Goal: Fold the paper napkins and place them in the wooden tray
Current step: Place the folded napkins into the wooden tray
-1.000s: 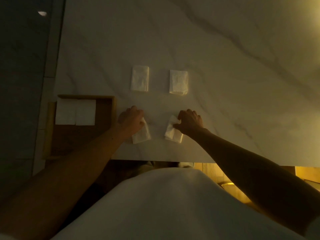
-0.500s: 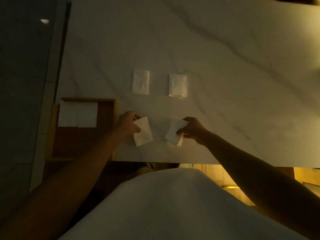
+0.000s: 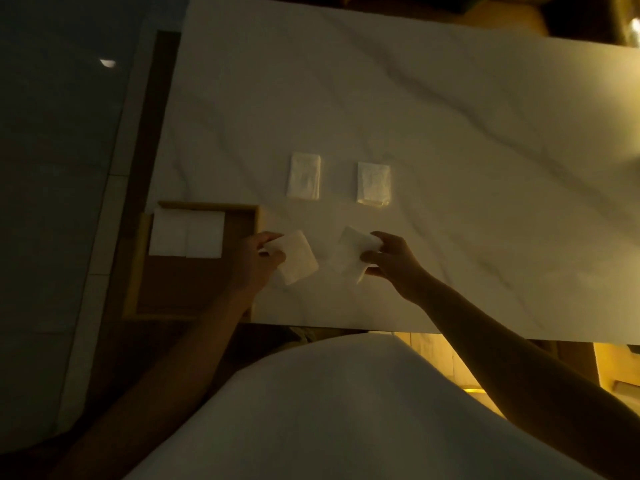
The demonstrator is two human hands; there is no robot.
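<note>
Mid-task, at the carry step by the look of it: 1 folded napkin in each hand, both apparently just clear of the marble table (image 3: 450, 133) near its front edge, though whether a corner still touches is hard to tell in the dim light. Left hand (image 3: 254, 263) pinched on the left napkin (image 3: 298, 259) at its left edge, fingers closed around the paper. Right hand (image 3: 389, 259) pinched on the right napkin (image 3: 349, 254) at its right side, thumb below and fingers above, a corner drooping underneath. Tray (image 3: 207, 206) just beside the left hand, overhanging the table's left edge, with 2 flat napkins (image 3: 187, 233) already laid side by side along its far end and the near part bare. Likely next: left napkin across the tray's right wall and down flat onto the bare wood, then the right one after it, needing a longer reach across. Further back, 2 more napkins (image 3: 304, 176) (image 3: 374, 183) lying side by side and apart from each other, possibly awaiting another fold. Nothing in the path to the tray except its low wall; thin paper apt to unfold or sag if loosely held.
</note>
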